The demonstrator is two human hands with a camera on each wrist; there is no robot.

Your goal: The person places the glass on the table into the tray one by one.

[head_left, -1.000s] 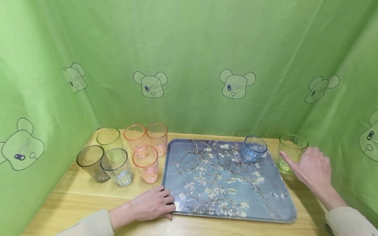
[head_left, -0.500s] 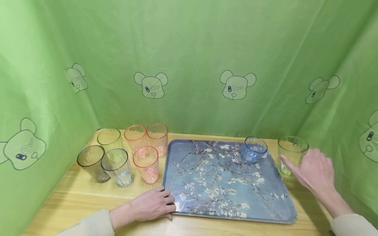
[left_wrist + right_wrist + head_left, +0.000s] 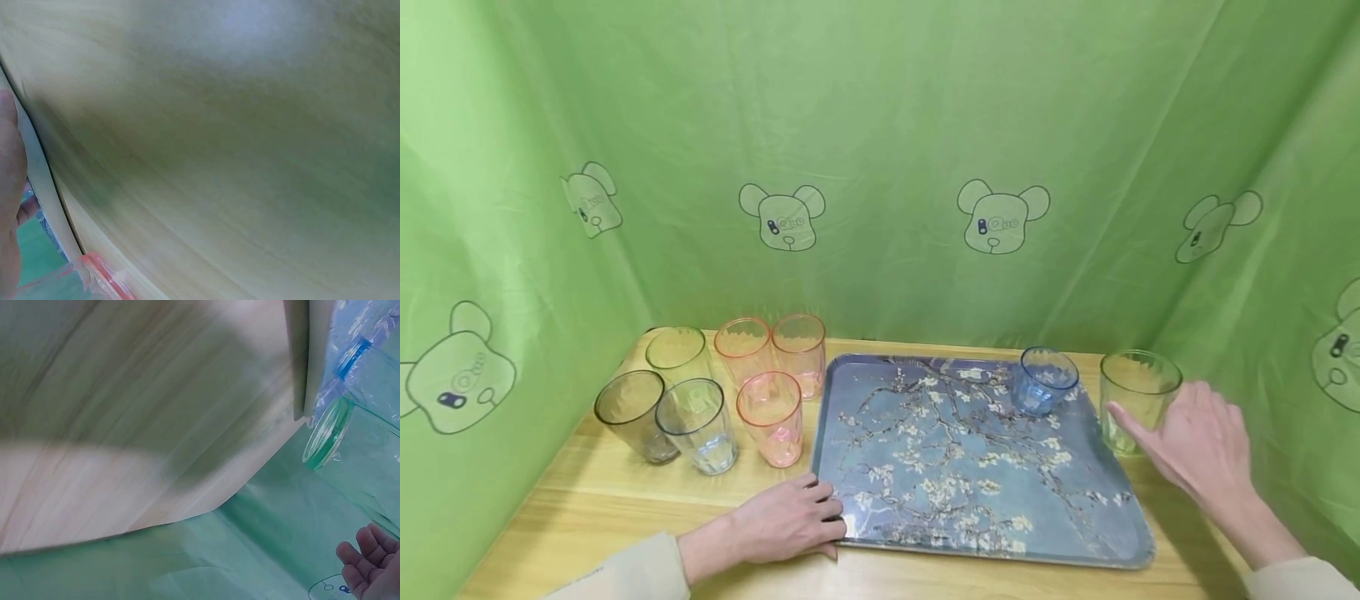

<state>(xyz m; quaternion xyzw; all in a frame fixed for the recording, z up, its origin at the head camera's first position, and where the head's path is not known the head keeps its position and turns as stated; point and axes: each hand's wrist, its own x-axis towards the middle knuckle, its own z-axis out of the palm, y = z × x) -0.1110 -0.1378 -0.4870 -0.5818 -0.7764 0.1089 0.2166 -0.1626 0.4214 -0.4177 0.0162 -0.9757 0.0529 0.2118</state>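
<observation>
- L hand (image 3: 786,518): fingers curled round near-L cnr. of blue rect. tray (image 3: 981,467) w/ white-blossom print.
- R hand (image 3: 1204,448): fingers + thumb round clear green-tinted tapered tumbler (image 3: 1142,398), at tray's R edge.
- Clear blue tapered tumbler (image 3: 1042,392): tray's far-R cnr.

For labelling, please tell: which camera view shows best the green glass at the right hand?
The head view: it shows the green glass from rim to base, partly covered by the right hand. The right wrist view crops it; the left wrist view lacks it.
</observation>
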